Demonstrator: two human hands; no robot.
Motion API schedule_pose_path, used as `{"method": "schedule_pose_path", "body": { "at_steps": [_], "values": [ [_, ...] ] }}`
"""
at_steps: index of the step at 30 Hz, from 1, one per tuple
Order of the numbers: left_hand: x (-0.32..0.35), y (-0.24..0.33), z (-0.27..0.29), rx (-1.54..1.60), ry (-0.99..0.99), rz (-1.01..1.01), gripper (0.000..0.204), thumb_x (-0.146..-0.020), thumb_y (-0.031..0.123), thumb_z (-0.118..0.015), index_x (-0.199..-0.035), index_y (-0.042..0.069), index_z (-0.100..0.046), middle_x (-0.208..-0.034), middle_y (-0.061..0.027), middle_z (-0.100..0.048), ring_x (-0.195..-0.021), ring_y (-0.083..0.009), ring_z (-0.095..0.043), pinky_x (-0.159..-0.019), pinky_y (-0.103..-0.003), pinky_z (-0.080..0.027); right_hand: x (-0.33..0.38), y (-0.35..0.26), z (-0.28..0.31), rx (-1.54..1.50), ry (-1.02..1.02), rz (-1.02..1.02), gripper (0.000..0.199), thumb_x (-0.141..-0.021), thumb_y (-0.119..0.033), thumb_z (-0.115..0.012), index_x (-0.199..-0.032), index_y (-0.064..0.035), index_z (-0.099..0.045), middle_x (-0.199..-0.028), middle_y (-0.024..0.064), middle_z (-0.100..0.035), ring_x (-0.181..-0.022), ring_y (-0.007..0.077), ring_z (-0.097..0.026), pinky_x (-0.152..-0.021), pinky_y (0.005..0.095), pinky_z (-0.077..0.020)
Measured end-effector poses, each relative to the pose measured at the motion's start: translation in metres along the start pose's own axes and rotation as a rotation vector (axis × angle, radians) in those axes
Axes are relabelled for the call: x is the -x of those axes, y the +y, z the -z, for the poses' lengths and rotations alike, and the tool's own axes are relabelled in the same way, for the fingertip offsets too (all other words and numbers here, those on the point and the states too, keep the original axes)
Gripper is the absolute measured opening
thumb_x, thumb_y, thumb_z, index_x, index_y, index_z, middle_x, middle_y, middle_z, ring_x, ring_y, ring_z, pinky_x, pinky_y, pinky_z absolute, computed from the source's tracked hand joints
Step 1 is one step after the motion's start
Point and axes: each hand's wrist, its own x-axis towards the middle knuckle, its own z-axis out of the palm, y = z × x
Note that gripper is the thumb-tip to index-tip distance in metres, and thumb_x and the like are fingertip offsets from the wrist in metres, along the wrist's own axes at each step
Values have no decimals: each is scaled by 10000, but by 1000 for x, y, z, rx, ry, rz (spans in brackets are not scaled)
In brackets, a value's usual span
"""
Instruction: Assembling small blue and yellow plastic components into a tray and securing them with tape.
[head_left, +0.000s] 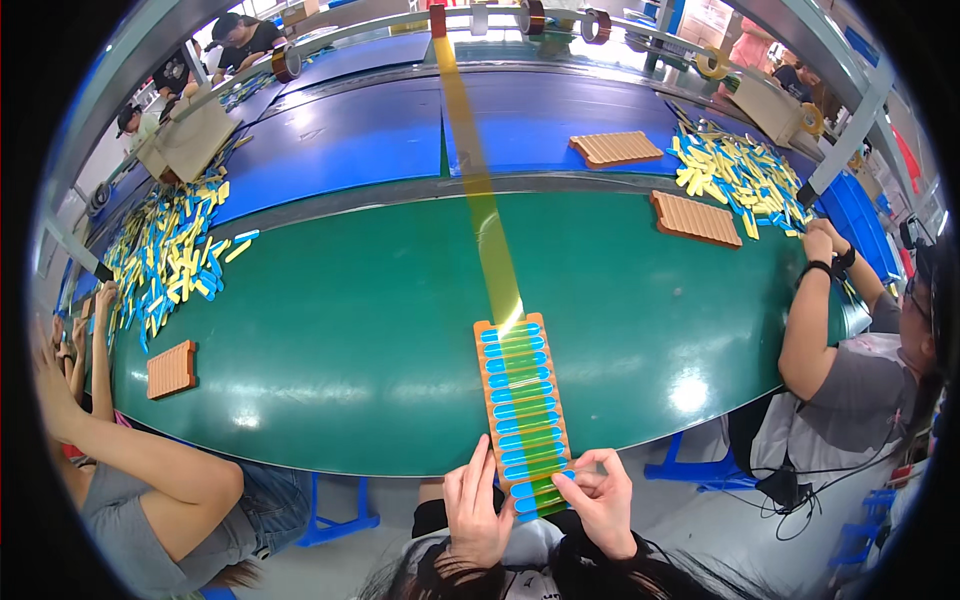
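Note:
An orange grooved tray (pixel 480 327) lies in front of me, its near end reaching past the green surface's edge. Several blue strips with rounded ends (pixel 505 411) sit crosswise in its grooves. A band of clear yellow tape (pixel 492 235) comes from the far side and runs lengthwise over the strips. My left hand (pixel 475 512) is against the tray's lower left side, fingers stretched out along it. At the near end, my right hand (pixel 600 505) pinches the tape between thumb and fingers by the nearest strips.
Piles of yellow and blue strips lie left (pixel 180 250) and right (pixel 735 170). Other orange trays stand at left (pixel 171 370), right (pixel 697 219) and far right (pixel 616 149). Blue boards (pixel 330 135) cover the far side. Tape rolls (pixel 532 17) hang overhead. People work on both sides.

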Motion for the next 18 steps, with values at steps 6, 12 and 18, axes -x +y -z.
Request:
{"method": "schedule_pose_path", "body": {
  "at_steps": [6,12,18],
  "values": [
    [-9,1,-9,-54,40,16,530,-681,227,-656,-1107,-33,-477,-1244,-90,-422,-896,-232,-458,-799,-332,-361,-5,3,4,20,36,2,267,-773,33,-568,-860,-39,-327,-666,86,-581,-613,65,-552,-497,153,-400],
    [-13,-1,-5,-40,41,9,548,-611,175,-702,-1072,-31,-491,-1219,-95,-449,-932,-267,-432,-819,-357,-350,-11,4,4,-9,59,-11,273,-773,25,-572,-862,-41,-322,-660,99,-582,-611,82,-561,-513,162,-422],
    [-32,-20,17,-128,-31,-351,494,-652,206,-676,-1084,32,-512,-1195,-44,-477,-856,-189,-430,-740,-281,-373,-9,1,5,47,25,-43,283,-765,17,-587,-862,-49,-329,-662,92,-592,-584,56,-543,-470,146,-376]
  ]
}}
